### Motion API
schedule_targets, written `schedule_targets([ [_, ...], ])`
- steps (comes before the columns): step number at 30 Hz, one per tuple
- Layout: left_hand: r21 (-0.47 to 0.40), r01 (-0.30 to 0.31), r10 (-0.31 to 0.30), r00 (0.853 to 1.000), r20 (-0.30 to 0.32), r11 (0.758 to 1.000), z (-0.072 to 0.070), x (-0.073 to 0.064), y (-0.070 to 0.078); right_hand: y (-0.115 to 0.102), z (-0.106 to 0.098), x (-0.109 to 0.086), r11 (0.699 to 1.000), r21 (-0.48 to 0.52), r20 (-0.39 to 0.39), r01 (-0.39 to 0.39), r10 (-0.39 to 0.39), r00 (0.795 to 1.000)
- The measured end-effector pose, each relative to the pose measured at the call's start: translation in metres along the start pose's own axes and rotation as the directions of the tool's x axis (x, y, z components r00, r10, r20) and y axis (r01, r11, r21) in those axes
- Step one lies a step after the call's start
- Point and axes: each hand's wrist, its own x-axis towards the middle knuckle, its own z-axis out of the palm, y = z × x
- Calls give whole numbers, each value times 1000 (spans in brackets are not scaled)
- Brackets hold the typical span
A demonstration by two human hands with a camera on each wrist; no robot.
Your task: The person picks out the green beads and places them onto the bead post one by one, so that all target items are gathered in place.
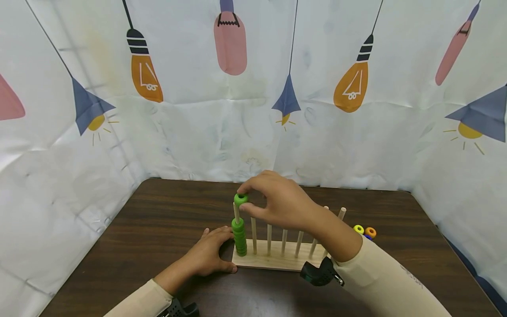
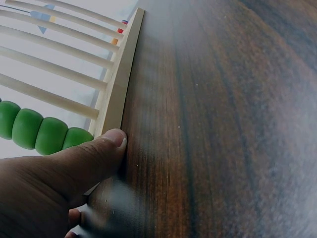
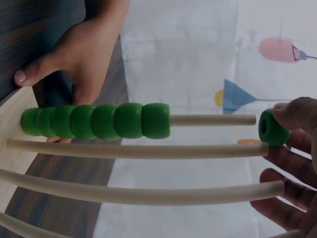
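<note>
My right hand (image 1: 277, 198) pinches a green bead (image 3: 280, 135) between thumb and fingers, right at the tip of the leftmost peg (image 3: 213, 120). In the right wrist view the bead's hole faces that tip, with a small gap between them. Several green beads (image 1: 239, 240) are stacked on the lower part of this peg. The peg stands in a flat wooden base (image 1: 273, 260) with several bare pegs to its right. My left hand (image 1: 211, 253) holds the base's left end, its thumb (image 2: 106, 148) against the front edge and its fingers toward the back.
Loose beads lie on the dark wooden table (image 1: 158, 220) behind the rack's right end, among them a yellow bead (image 1: 355, 230), an orange bead (image 1: 368, 234) and a partly hidden blue one. A white cloth (image 1: 190, 136) printed with lamps hangs behind the table and along its sides.
</note>
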Motion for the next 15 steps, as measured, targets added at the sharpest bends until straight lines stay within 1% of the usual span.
schedule_targets([
  [8, 7, 11, -11, 1000, 14, 1000, 0, 0, -2, 1, 8, 8, 1000, -2, -5, 19, -19, 1000],
  [11, -1, 12, -12, 1000, 17, 1000, 0, 0, -2, 0, 9, 9, 1000, -2, 12, 10, -10, 1000],
  [15, -5, 9, -9, 1000, 19, 1000, 0, 1, -1, -1, 9, 9, 1000, -26, 46, -13, 14, 999],
])
